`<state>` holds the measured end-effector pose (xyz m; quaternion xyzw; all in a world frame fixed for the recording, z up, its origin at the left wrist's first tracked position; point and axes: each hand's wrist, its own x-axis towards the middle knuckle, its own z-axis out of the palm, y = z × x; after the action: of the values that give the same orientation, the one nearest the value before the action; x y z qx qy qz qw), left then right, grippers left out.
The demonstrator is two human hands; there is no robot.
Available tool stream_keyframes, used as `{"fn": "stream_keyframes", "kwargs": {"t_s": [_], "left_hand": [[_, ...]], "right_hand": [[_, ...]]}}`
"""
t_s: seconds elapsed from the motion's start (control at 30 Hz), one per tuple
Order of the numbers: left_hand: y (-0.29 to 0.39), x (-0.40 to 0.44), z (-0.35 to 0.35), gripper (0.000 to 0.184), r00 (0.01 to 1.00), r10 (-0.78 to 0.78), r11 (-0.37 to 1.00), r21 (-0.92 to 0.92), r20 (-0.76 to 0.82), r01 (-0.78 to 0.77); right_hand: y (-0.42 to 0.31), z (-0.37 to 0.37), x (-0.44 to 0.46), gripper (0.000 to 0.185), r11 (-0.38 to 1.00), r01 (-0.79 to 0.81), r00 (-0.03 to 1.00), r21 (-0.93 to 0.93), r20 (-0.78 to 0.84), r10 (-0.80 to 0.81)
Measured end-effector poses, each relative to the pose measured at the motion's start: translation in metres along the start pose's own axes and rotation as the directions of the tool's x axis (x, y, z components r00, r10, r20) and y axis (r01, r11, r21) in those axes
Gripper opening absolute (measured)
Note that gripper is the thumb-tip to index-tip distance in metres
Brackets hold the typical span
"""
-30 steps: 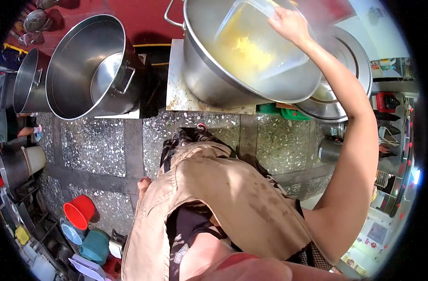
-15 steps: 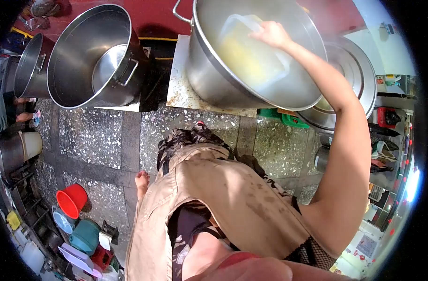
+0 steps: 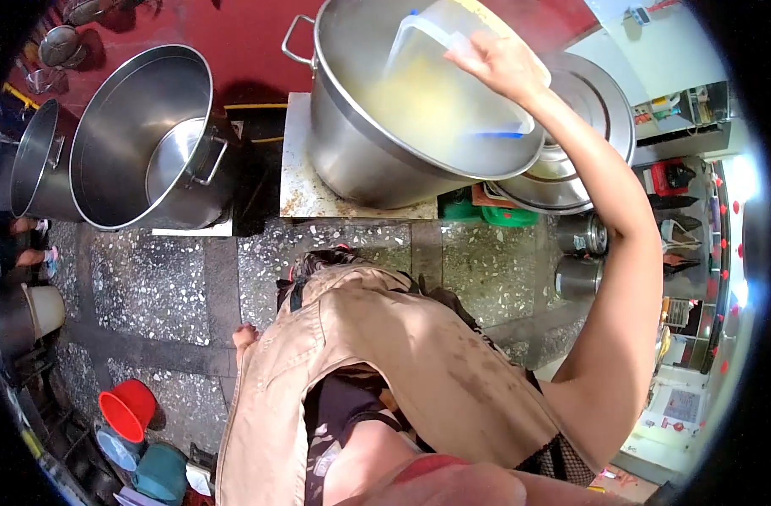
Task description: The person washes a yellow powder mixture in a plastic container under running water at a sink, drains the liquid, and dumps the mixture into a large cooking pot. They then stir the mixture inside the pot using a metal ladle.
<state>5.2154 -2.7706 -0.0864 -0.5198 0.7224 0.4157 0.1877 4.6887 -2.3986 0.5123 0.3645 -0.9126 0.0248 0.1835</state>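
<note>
My right hand (image 3: 507, 72) grips the rim of a translucent white plastic tub (image 3: 436, 32) with blue along its edges. The tub is tilted over the mouth of a large steel stockpot (image 3: 360, 169). Below it, a pale yellow mass (image 3: 415, 101) shows through the steam; whether it is in the tub or the pot I cannot tell. Yellow also shows along the tub's far edge. My left hand (image 3: 244, 337) hangs low beside my tan apron (image 3: 402, 337), fingers curled and nothing visible in them.
Left of the stockpot stand another big steel pot (image 3: 141, 126) and a smaller one (image 3: 40, 169). A round metal lid (image 3: 592, 110) is on the right. Lower left are a red bucket (image 3: 128, 411) and a teal bin (image 3: 160, 472). A person's foot (image 3: 48, 257) shows at far left.
My right hand has raised and tipped the tub, so its blue edges now show. The view has shifted, moving the pots left and lower. My left hand stays at my side.
</note>
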Motion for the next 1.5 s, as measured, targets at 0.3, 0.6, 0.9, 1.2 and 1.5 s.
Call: {"fn": "stream_keyframes", "kwargs": {"t_s": [0.3, 0.6, 0.9, 1.2, 1.5], "left_hand": [[0.129, -0.025, -0.030, 0.014, 0.974, -0.119, 0.891, -0.412, 0.195, 0.191], [0.124, -0.017, -0.033, 0.012, 0.975, -0.035, 0.929, -0.352, 0.220, 0.113], [0.114, -0.064, -0.046, 0.012, 0.971, -0.215, 0.922, -0.306, 0.107, 0.238], [0.027, -0.039, -0.010, 0.009, 0.967, -0.218, 0.815, -0.520, 0.133, 0.255], [0.058, -0.077, -0.026, 0.013, 0.969, -0.161, 0.803, -0.546, 0.189, 0.240]], "right_hand": [[-0.004, -0.069, -0.010, 0.049, 0.966, 0.035, 0.990, -0.257, -0.124, -0.069], [-0.008, -0.072, 0.004, 0.043, 0.980, 0.015, 0.968, -0.200, -0.241, -0.064], [-0.043, 0.002, 0.050, 0.039, 0.986, 0.130, 0.472, 0.105, -0.881, 0.032], [0.022, 0.058, 0.035, 0.053, 0.987, -0.061, 0.991, 0.146, 0.124, 0.043], [0.020, 0.096, 0.022, 0.054, 0.972, -0.147, 0.956, 0.182, 0.279, 0.092]]}}
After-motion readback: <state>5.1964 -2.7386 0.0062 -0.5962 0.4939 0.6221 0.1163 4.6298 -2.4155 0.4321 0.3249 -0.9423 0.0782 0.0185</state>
